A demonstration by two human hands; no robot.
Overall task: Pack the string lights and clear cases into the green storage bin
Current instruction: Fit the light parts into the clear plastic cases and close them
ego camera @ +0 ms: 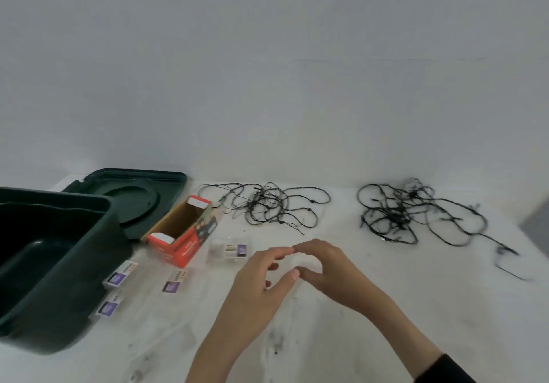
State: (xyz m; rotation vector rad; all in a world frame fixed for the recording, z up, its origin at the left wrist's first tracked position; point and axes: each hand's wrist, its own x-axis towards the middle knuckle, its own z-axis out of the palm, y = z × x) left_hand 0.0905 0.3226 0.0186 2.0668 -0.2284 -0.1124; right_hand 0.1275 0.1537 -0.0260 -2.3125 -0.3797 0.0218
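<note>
Judging from how things lie, packing has scarcely begun. The green storage bin (68,293) stands open at the left end of the table (386,308), with its lid (139,198) flat behind it. The part of its inside that shows holds nothing.

Both sets of string lights lie on the table, well apart from the bin. The nearer tangle (267,207) is just right of an open red cardboard box (181,249), and the farther tangle (416,213) is toward the right end.

Four labelled clear cases lie loose:
- the first case (228,252) is just beside the box;
- the second case (175,281) is in front of the box;
- the third case (120,274) and the fourth case (108,307) are close against the bin's wall.

The left hand (261,281) and the right hand (326,263) meet over the middle of the table. Their fingers and thumbs curl toward each other and pinch a pale see-through case (307,263). It is blurred, so it is probably another clear case, not certainly.

Everything remains to go in: both tangles, the four cases and whatever the hands hold.
</note>
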